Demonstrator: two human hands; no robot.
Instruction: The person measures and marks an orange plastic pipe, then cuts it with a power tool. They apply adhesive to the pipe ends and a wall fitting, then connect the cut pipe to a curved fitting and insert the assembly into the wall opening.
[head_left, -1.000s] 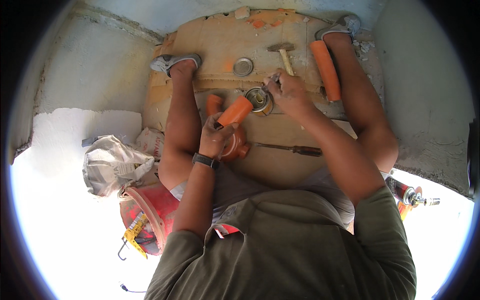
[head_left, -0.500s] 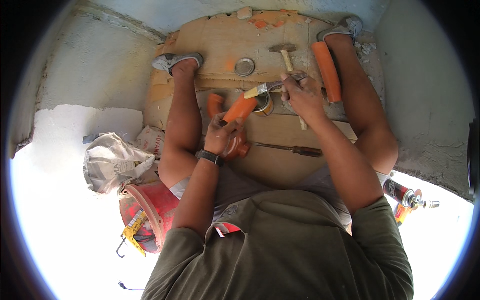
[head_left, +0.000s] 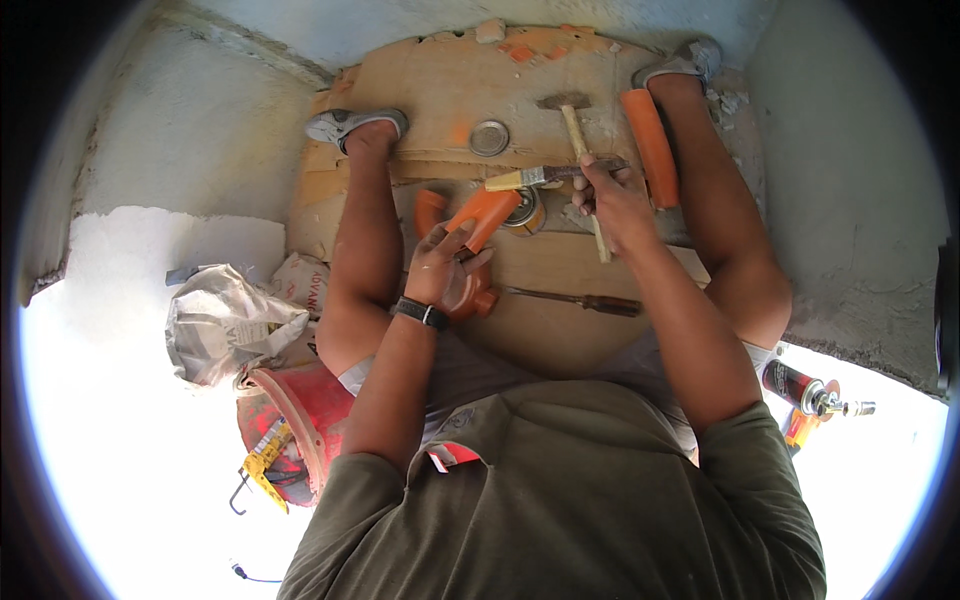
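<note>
Gripping orange plastic pipe (head_left: 487, 213), bristly brush (head_left: 530, 179).

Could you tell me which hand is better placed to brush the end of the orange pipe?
Probably the right hand: it already grips the paintbrush, bristles beside the orange pipe end. The left hand is occupied holding that pipe.
</note>
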